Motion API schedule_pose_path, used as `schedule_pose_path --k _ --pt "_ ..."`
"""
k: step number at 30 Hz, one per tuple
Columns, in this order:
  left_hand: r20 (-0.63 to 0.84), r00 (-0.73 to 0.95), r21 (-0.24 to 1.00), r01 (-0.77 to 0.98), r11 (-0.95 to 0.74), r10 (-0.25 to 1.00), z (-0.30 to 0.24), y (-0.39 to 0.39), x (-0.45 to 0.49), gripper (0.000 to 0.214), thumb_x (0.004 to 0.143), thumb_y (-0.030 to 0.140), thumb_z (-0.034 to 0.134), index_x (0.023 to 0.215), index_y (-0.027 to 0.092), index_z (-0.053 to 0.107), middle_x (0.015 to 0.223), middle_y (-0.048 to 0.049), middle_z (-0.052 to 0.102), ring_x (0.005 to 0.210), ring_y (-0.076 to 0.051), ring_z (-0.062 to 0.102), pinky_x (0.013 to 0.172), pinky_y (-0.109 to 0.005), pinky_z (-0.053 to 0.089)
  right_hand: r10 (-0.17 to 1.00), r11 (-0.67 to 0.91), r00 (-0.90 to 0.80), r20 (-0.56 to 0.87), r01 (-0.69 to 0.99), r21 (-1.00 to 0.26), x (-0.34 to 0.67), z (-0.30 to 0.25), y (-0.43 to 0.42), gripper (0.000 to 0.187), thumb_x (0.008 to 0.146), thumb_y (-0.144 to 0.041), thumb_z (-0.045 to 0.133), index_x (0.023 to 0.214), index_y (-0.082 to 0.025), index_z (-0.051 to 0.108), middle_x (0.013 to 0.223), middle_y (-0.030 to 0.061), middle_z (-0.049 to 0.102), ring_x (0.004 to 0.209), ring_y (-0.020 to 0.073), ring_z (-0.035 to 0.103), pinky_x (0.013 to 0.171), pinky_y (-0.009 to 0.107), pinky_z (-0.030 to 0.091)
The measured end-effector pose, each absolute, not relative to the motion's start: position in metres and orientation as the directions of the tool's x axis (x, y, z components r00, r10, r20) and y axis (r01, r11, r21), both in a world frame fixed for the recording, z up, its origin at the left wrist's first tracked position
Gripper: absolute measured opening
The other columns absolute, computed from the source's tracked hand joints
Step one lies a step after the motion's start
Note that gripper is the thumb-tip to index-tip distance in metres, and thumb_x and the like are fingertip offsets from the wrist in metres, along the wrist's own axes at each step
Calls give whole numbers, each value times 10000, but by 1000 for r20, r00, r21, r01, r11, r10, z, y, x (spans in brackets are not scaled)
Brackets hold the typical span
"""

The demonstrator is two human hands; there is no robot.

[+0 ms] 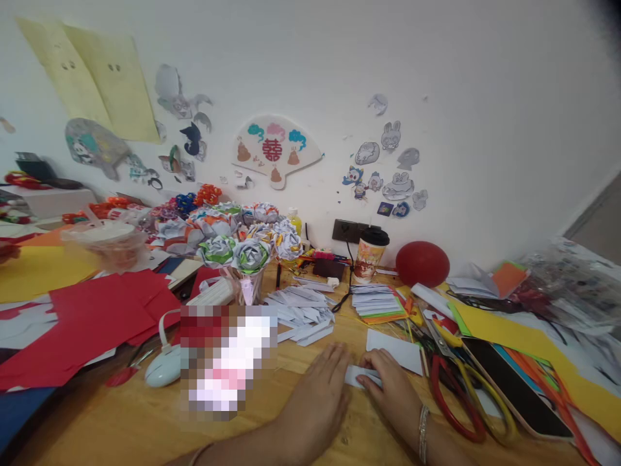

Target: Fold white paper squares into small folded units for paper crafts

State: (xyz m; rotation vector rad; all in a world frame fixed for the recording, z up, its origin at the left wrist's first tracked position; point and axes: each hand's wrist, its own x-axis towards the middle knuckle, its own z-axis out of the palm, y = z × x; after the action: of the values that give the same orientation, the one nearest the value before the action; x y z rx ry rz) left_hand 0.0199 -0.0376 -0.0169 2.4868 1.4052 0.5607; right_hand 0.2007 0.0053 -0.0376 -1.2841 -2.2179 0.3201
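At the near edge of the wooden table (264,404), the left hand (320,388) lay with its fingers stretched out and close together, its thumb side toward the board and its fingertips beside the left end of a narrow folded white strip (356,377); whether it pressed on that end could not be told. The right hand (385,382), with a bracelet (424,433) at its wrist, was mostly closed, thumb and bent fingers pinching the strip's right end, so that the strip lay between the two hands, low over the tabletop or on it. To the right were scissors (478,428) with red and yellow handle loops, and beyond them a phone (517,388) with a dark screen. To the left sat a white mouse-shaped object (165,367), next to a pixelated patch (230,362) that hid what was there. Just past the right hand lay a plain white sheet (395,349), and farther on a loose heap of white strips (303,314) and a stack of papers (376,301) with coloured edges at the bottom. Red sheets (97,317) overlapped at the far left. Behind these stood folded-paper flowers (252,255), a patterned cup (369,255) with a black lid, and a round red object (422,264) near the wall (485,97), where a fan-shaped piece (276,152) hung among cut-out stickers (391,136).
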Motion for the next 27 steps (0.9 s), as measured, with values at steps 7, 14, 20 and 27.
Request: schedule_pose_path --k 7,14,20,27 --pt "268 268 711 594 -377 926 -21 -27 18 432 779 59 405 1185 165 505 1134 -105 600 1045 -205 549 936 -374 430 758 652 -520 394 580 -489 203 -27 1 75 852 -195 526 820 -206 593 797 26 612 783 198 530 731 323 391" --pt "194 200 825 497 -270 960 -12 -27 19 149 796 184 462 855 172 598 786 -41 618 728 -177 564 682 -266 438 792 610 -467 395 560 -561 203 -22 -1 57 841 -218 555 816 -206 605 810 18 635 796 185 551 733 303 385" --pt "115 182 848 493 -192 976 -12 -21 19 130 778 269 471 723 177 544 623 11 523 600 -155 494 568 -234 362 810 586 -439 389 566 -580 202 -16 -2 38 807 -152 580 809 -179 607 797 27 641 788 186 556 722 297 379" --pt "47 187 897 424 -123 981 -13 -21 19 171 762 338 454 674 196 489 536 35 500 531 -150 482 530 -237 341 842 539 -404 356 619 -571 201 -14 -3 37 788 -153 607 761 -177 599 767 19 642 758 183 554 695 289 365"
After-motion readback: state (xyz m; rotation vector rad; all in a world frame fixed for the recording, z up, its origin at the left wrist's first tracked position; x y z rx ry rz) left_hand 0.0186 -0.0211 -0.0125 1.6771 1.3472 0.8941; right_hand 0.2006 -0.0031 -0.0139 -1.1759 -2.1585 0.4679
